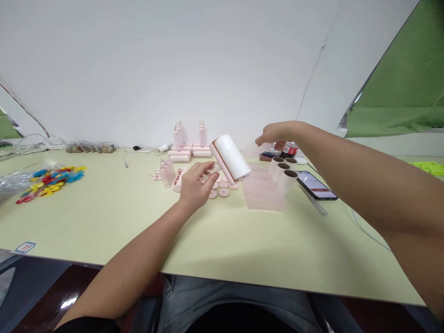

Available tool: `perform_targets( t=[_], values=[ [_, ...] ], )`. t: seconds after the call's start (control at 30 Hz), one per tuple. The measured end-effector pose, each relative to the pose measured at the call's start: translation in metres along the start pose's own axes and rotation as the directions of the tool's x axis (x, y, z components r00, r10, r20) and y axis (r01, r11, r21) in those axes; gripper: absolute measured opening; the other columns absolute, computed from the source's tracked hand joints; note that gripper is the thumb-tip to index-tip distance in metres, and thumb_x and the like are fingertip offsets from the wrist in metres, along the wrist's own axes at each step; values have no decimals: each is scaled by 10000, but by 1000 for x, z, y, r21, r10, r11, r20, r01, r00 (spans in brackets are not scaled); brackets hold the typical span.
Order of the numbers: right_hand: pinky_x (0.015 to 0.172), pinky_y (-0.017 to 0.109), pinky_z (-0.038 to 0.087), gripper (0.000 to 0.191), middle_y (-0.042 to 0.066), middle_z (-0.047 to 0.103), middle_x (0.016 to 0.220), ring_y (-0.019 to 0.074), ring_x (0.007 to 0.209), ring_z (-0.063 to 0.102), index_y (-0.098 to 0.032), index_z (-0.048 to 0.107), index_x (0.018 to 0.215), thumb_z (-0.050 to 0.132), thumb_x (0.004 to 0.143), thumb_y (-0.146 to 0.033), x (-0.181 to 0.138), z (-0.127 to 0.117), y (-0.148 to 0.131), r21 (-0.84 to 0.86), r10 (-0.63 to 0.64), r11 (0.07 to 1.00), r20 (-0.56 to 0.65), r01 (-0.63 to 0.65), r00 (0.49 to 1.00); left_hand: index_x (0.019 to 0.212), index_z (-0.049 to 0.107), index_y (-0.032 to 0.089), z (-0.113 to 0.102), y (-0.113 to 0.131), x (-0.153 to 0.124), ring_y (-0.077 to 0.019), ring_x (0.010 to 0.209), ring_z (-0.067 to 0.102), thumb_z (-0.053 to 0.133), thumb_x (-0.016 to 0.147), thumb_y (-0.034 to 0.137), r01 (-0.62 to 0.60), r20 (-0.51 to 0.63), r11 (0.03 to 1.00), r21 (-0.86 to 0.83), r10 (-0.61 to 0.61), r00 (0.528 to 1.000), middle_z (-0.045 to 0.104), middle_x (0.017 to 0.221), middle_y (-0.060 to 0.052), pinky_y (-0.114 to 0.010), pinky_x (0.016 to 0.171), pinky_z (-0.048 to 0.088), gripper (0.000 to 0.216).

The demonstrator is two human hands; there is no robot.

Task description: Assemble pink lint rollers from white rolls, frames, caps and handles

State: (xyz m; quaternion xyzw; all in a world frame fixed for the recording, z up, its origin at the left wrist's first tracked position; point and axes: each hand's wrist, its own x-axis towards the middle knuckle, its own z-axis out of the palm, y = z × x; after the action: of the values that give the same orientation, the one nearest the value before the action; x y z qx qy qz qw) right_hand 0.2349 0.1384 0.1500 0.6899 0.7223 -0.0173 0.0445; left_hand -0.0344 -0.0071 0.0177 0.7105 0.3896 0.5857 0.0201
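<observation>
My left hand (197, 187) is closed around the slim clear handle of a lint roller (231, 157). Its white roll, with a reddish-brown band along one side, tilts up to the right over the table. Farther right, my right hand (274, 134) is raised with fingers pinched on a pale, translucent pink cover (254, 149), blurred and faint against the wall. Below that hand lie similar translucent pink covers (264, 194), side by side. Small round pink discs (224, 191) are scattered under the roller. Clear pink handles (167, 173) stand left of my left hand.
Finished-looking lint rollers (180, 155) lie against the wall, handles upright. White rolls with brown cores (290, 180) stand at right, beside a phone (317, 185), a clear-handled knife-like tool (314, 199) and a cola bottle (290, 149). Colourful plastic pieces (52, 182) and bagged items (90, 147) lie left.
</observation>
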Motion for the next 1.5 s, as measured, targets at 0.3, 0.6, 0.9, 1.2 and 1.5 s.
perform_targets(
  t=[0.3,0.6,0.9,1.2,1.5],
  values=[
    [584,371,435,327,120,645,676,249,615,623,-134,663,830,613,849,-457,-44,30,-32,-199,3,980,155,29,988,1061,665,202,0,-4,0,-146,814,650,665,823,240,36,4,999,-22,-36,999,707,980,-34,-291,746,543,242],
    [648,392,449,110,108,680,739,300,746,650,-158,690,824,735,724,-171,-62,40,-32,-252,1,966,225,57,974,1061,669,199,-1,-4,0,-145,811,651,661,825,255,24,3,1000,-14,-23,1000,708,976,-33,-287,745,545,243],
    [704,433,440,128,110,668,760,353,886,619,-188,666,669,793,651,-193,-53,43,-22,-229,-70,967,192,114,979,1051,673,205,-1,-5,1,-155,814,650,660,822,271,45,7,999,8,-45,999,710,968,-38,-304,745,547,239],
    [705,419,442,128,117,675,822,347,909,616,-179,652,679,778,666,-162,-63,37,-26,-202,-52,975,186,90,981,1046,671,196,-1,-5,0,-150,809,650,661,821,261,35,10,999,-11,-35,999,709,965,-39,-297,744,546,235],
    [701,419,436,143,111,657,765,355,904,616,-185,634,638,774,663,-169,-65,36,-26,-175,-46,981,182,79,982,1058,674,202,-2,-4,0,-155,824,651,662,820,270,46,17,999,-7,-46,999,711,970,-39,-305,756,548,248]
  ],
)
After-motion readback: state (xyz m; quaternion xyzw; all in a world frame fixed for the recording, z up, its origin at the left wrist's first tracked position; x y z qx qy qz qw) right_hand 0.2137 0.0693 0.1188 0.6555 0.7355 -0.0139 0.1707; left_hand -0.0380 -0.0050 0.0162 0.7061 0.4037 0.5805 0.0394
